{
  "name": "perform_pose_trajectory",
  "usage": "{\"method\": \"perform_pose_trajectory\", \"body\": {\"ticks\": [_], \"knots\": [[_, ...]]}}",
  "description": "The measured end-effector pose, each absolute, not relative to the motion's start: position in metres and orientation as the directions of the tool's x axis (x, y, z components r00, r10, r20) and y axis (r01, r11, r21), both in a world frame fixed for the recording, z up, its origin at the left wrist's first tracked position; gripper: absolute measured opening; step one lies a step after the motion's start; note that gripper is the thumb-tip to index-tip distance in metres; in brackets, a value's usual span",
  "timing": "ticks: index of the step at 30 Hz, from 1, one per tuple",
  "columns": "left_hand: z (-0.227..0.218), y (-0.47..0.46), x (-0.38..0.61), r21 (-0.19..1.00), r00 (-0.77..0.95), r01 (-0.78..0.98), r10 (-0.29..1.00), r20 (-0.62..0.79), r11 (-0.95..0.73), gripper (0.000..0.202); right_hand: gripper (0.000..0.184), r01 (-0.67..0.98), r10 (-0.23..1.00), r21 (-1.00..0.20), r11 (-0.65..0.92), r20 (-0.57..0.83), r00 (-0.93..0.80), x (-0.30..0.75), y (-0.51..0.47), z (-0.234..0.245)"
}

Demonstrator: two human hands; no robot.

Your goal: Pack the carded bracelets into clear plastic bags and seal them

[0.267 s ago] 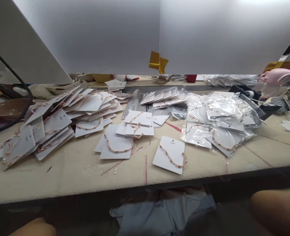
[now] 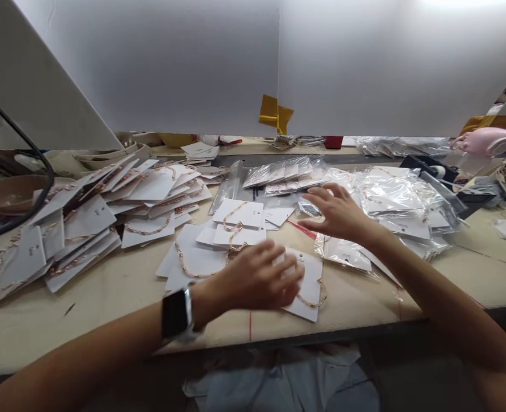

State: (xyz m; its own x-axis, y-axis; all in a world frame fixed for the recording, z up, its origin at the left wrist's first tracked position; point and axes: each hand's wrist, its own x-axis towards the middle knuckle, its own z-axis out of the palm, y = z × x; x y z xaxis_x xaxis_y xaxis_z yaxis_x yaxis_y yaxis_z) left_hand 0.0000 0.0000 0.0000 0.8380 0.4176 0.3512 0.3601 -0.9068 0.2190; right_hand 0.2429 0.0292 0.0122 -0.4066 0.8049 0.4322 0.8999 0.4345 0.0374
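Note:
My left hand (image 2: pixel 257 277), with a smartwatch (image 2: pixel 176 315) on its wrist, hovers over the front middle of the table. Its fingers are spread and somewhat blurred, and they hide part of a white card (image 2: pixel 310 269) carrying a pink and gold beaded bracelet (image 2: pixel 310 302). Farther back, my right hand (image 2: pixel 338 214) reaches in from the right, fingers apart and holding nothing. Bagged cards (image 2: pixel 345 252) lie just below and beside it. To the left of my left hand are more loose bracelet cards (image 2: pixel 199 254), partly covered by it.
A heap of carded bracelets (image 2: pixel 154 183) spreads over the left side. On the right lies a pile of clear-bagged cards (image 2: pixel 394 191). White panels (image 2: pixel 171 68) stand behind, with yellow tape (image 2: pixel 270 111). A black cable (image 2: pixel 16 126) curves at the left, and a pink object (image 2: pixel 484 142) is at the far right.
Both hands have come up from the bottom edge and now extend over the table. The left covers part of the front card; the right is near the bagged cards. The view has shifted slightly.

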Motion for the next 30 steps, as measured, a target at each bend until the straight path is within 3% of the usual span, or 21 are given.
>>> {"method": "perform_pose_trajectory", "body": {"ticks": [2, 4, 7, 10, 12, 14, 16, 18, 21, 24, 28, 30], "knots": [[-0.006, 0.021, 0.009, 0.085, 0.845, 0.384, 0.387, 0.368, -0.919, 0.027, 0.030, 0.922, 0.862, 0.112, 0.371, 0.327, -0.386, 0.241, 0.049, -0.004], [-0.014, 0.033, 0.012, 0.108, 0.812, 0.425, 0.431, 0.394, -0.899, 0.027, 0.023, 0.923, 0.854, 0.142, 0.358, 0.350, -0.385, 0.244, 0.059, -0.020], [-0.022, 0.033, 0.007, 0.319, 0.782, 0.413, 0.511, 0.356, -0.853, 0.026, 0.028, 0.948, 0.807, 0.085, 0.306, 0.504, -0.306, 0.254, 0.060, -0.030], [-0.020, 0.024, -0.001, 0.601, 0.725, 0.355, 0.616, 0.307, -0.717, 0.028, 0.025, 0.956, 0.709, -0.068, 0.286, 0.685, -0.164, 0.257, 0.048, -0.021], [-0.018, 0.021, -0.004, 0.835, 0.689, 0.250, 0.696, 0.203, -0.491, 0.033, 0.020, 0.908, 0.599, -0.152, 0.391, 0.790, -0.126, 0.250, 0.033, -0.008], [-0.018, 0.020, -0.005, 0.986, 0.704, 0.071, 0.708, 0.060, -0.154, 0.044, 0.014, 0.801, 0.520, -0.180, 0.571, 0.834, -0.184, 0.237, 0.013, 0.004], [-0.019, 0.021, -0.004, 0.982, 0.750, -0.106, 0.661, -0.025, 0.157, 0.061, 0.013, 0.615, 0.478, -0.190, 0.765, 0.808, -0.345, 0.219, -0.006, 0.009], [-0.021, 0.023, -0.004, 0.922, 0.770, -0.212, 0.636, -0.047, 0.324, 0.075, 0.012, 0.423, 0.422, -0.197, 0.885, 0.726, -0.544, 0.203, -0.019, 0.006], [-0.018, 0.025, -0.004, 0.900, 0.757, -0.227, 0.649, -0.077, 0.372, 0.083, 0.017, 0.342, 0.380, -0.178, 0.923, 0.575, -0.725, 0.189, -0.024, -0.008], [-0.010, 0.027, -0.004, 0.928, 0.695, -0.153, 0.704, -0.143, 0.339, 0.084, 0.022, 0.341, 0.369, -0.152, 0.928, 0.503, -0.782, 0.189, -0.018, -0.021], [0.005, 0.033, -0.005, 0.878, 0.597, -0.115, 0.739, -0.313, 0.465, 0.060, 0.027, 0.145, 0.217, -0.186, 0.972, 0.469, -0.856, 0.194, -0.016, -0.027], [0.010, 0.037, -0.006, 0.845, 0.594, -0.110, 0.716, -0.367, 0.524, 0.053, 0.028, 0.018, 0.138, -0.261, 0.965, 0.450, -0.882, 0.192, -0.019, -0.025]]}}
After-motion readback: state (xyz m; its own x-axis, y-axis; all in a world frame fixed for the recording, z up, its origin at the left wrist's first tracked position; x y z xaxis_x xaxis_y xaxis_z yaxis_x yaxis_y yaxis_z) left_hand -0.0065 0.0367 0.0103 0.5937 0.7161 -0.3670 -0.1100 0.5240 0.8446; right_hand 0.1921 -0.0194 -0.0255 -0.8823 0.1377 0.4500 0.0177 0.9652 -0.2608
